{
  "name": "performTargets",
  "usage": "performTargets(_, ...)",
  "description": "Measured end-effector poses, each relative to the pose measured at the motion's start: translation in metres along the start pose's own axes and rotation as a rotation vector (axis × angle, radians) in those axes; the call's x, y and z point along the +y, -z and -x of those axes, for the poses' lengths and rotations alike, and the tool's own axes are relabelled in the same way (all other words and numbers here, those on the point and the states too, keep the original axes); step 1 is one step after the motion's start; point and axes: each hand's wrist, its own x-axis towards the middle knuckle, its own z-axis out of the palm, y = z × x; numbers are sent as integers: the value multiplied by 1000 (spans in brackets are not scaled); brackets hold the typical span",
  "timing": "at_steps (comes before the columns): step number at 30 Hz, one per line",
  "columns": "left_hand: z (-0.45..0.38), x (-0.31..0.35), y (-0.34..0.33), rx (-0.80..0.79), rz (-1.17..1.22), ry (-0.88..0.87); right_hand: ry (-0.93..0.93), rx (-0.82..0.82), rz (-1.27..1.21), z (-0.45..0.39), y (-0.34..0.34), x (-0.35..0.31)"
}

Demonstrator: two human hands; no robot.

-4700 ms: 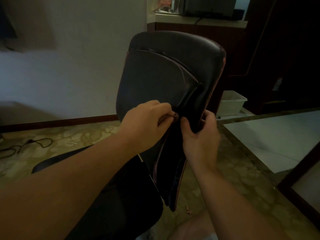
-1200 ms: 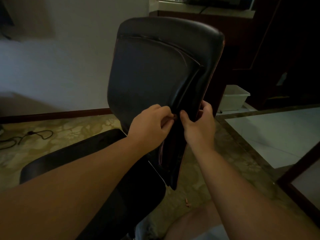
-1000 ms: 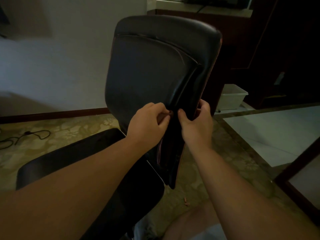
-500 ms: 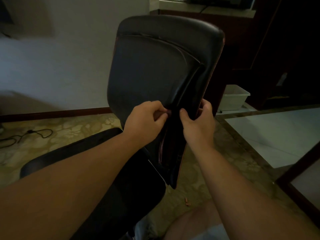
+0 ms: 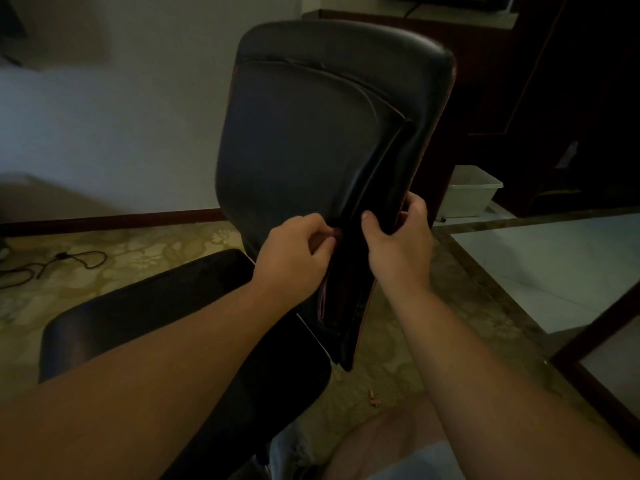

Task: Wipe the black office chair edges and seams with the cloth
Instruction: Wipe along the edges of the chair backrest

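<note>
Chair backrest (image 5: 311, 133) stands upright beyond both hands. Left hand (image 5: 294, 254) has fingers curled, pinching at the backrest's dark seam; whether a cloth is inside, I cannot tell. Right hand (image 5: 398, 244) grips the backrest's side edge, just beside.

Chairs: we count one black office chair (image 5: 311, 150), its backrest upright in front of us and its seat low on the left.
Hands: we count two, a left hand (image 5: 294, 254) and a right hand (image 5: 398, 244), both at the lower right edge of the chair's backrest.
Bins: we see one white plastic bin (image 5: 471, 195) on the floor, just right of the chair's backrest.
Cables: we make out one dark cable (image 5: 52, 266) on the floor, well left of the chair's seat.
Small bits on the floor: we count one orange scrap (image 5: 373, 399), below the chair's backrest.
Cloths: we cannot tell; something pinkish sits at the left fingers (image 5: 325, 237).
</note>
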Motion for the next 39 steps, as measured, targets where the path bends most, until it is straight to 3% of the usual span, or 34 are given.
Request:
performTargets(3,6,-1,0,-75,-60,-66,0,1,-2,1,-1,1)
performTargets(7,0,-1,0,62,17,55,1,-2,-3,0,-2,1)
performTargets(12,8,1,-3,-22,-87,-93,4,15,12,0,-2,2)
performTargets(16,0,-7,-1,161,31,55,0,3,19,0,-3,3)
performTargets(21,15,1,-7,-33,-74,-120,2,8,18,0,-2,4)
performTargets(26,2,-7,-2,195,40,71,7,1,15,1,-3,4)
performTargets(30,7,2,-1,-29,-72,-93,13,6,2,0,-1,4)
performTargets(36,3,-2,1,70,-32,56,1,-12,11,-2,2,1)
performTargets(39,11,-1,-2,-53,-88,-18,-25,-18,-29,-1,7,4)
